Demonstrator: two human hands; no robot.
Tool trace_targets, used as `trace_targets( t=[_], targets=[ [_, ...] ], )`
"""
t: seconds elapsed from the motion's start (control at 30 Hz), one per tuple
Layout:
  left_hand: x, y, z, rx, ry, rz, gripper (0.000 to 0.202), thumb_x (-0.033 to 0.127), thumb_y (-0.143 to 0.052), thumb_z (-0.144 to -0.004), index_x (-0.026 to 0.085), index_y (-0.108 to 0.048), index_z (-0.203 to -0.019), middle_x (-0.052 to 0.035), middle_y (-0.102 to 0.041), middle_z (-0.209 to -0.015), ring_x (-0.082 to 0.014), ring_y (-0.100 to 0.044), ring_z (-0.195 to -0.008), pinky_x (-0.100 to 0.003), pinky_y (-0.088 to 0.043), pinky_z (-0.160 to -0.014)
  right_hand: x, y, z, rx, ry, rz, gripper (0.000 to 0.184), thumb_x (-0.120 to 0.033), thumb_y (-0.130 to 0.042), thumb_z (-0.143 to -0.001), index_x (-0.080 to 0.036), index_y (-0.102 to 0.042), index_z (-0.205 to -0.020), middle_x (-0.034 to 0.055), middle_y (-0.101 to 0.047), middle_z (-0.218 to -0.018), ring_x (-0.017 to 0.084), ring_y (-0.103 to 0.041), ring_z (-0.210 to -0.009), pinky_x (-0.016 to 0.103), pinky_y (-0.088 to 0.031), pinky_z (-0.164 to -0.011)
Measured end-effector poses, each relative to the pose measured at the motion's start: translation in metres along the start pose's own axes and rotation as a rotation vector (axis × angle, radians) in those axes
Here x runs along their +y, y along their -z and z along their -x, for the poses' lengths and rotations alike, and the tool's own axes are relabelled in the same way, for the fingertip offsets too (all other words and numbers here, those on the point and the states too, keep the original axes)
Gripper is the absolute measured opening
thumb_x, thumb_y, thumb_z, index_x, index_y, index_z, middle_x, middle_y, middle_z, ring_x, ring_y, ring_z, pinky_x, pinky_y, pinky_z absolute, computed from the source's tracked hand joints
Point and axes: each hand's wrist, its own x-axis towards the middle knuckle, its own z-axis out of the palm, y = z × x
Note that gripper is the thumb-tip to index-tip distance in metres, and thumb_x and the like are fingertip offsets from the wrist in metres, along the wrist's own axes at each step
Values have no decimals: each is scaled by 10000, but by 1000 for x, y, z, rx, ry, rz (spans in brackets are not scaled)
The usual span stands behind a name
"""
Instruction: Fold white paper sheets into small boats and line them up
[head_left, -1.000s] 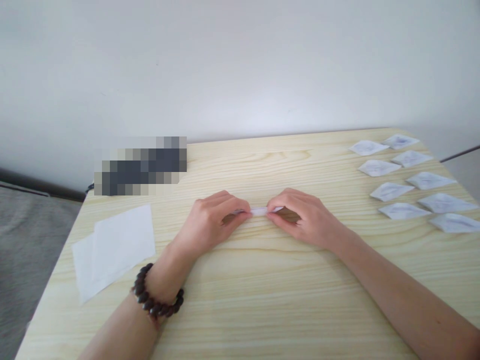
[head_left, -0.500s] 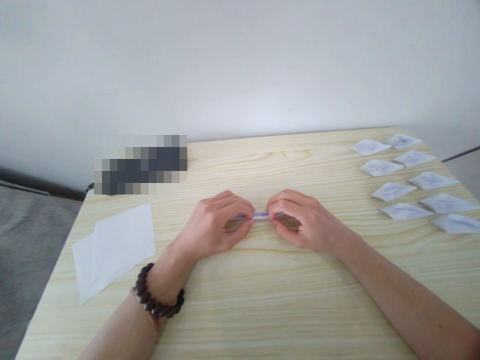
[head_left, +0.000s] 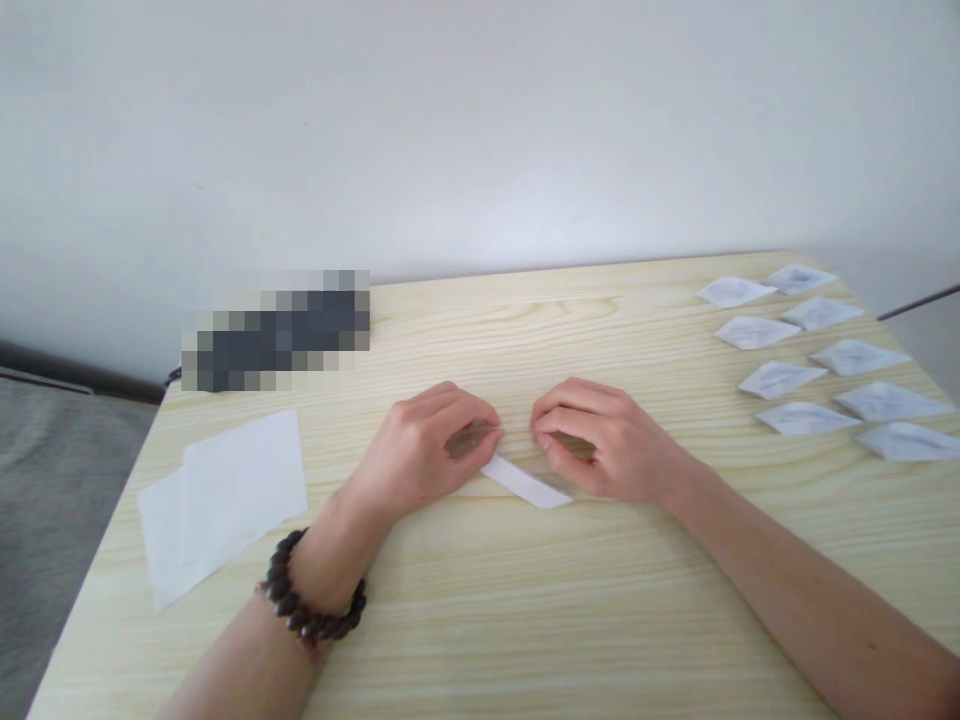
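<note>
A small folded white paper (head_left: 526,483) lies slanted on the wooden table (head_left: 525,620) between my two hands. My left hand (head_left: 420,455), with a dark bead bracelet (head_left: 311,610) on its wrist, is curled, thumb and forefinger pinched at the paper's left end. My right hand (head_left: 607,440) is curled too, its thumb against the paper's right end. How far the paper reaches under the fingers is hidden.
Two overlapping blank white sheets (head_left: 225,500) lie at the left of the table. Several folded white paper shapes (head_left: 806,340) sit in two rows at the far right. A pixelated dark object (head_left: 277,330) rests at the back left edge, against a white wall.
The paper was held as a thin edge-on strip between the fingertips. It now shows a broad white face, tipped down toward me and lower on the table. Both hands stayed nearly in place.
</note>
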Motion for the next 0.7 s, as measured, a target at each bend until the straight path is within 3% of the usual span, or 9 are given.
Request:
trace_targets(
  t=[0.1,0.27,0.37,0.5,0.6,0.7],
  targets=[
    [0,0,0,1,-12,-1,83,151,-584,-882,154,-666,-865,-18,-660,-761,-119,-586,-696,-229,-460,-647,0,1,0,-20,3,5,45,-202,-602,-846,-166,-614,-820,56,-671,-889,165,-591,-798,304,-462,-747],
    [0,1,-2,-34,-48,16,85,163,-578,-881,159,-663,-877,-35,-689,-813,-143,-603,-763,-258,-484,-698,-1,1,1,-63,3,17,301,-446,-695,-791,-174,-567,-782,52,-635,-865,171,-553,-772,327,-434,-733],
    [-1,6,-4,-117,-108,81,101,233,-656,-845,179,-687,-925,-55,-706,-930,-168,-616,-850,-294,-501,-791,-1,0,1,-72,-12,16,374,-515,-706,-769,-177,-548,-795,53,-617,-860,174,-542,-770,331,-424,-731],
    [-5,9,-4,-205,-131,68,176,330,-769,-765,230,-727,-903,-55,-689,-1028,-195,-585,-934,-331,-492,-857,0,1,2,-75,-26,-10,375,-507,-712,-760,-185,-526,-810,47,-607,-855,174,-544,-775,324,-425,-730],
    [-7,8,-4,-170,-101,86,92,283,-735,-808,205,-711,-851,-55,-683,-977,-177,-580,-916,-310,-493,-840,1,1,3,-82,-51,-29,328,-430,-727,-751,-187,-523,-833,50,-614,-893,175,-558,-803,321,-432,-753],
    [-7,7,-4,-109,-91,97,60,231,-692,-845,184,-690,-883,-55,-682,-936,-166,-584,-896,-295,-495,-822,1,2,2,-96,-65,-49,203,-256,-695,-762,-190,-533,-865,48,-627,-938,175,-574,-860,315,-440,-795]
  ],
)
